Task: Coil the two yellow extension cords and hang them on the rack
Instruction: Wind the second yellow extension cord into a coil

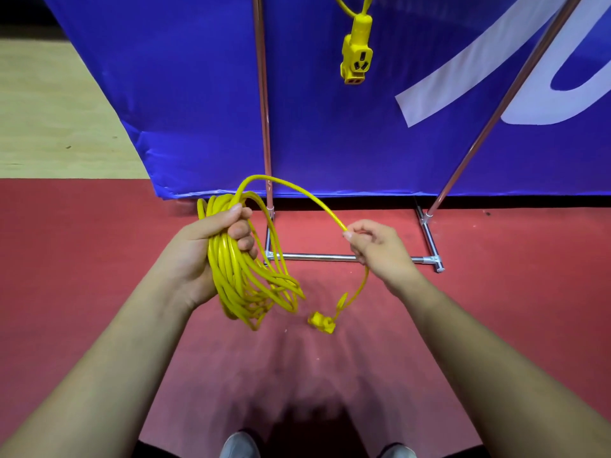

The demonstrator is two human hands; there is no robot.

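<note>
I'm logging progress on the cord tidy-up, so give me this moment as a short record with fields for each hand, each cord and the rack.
left hand: grips the coiled cord by its loops
right hand: pinches the loose strand arching over from the coil
coil state: mostly gathered, loops hanging below the left hand
plug end: dangles under the right hand, blurred
second cord: socket end hangs from above, its attachment out of frame
rack: metal uprights and base bar on the red floor, before a blue banner
</note>
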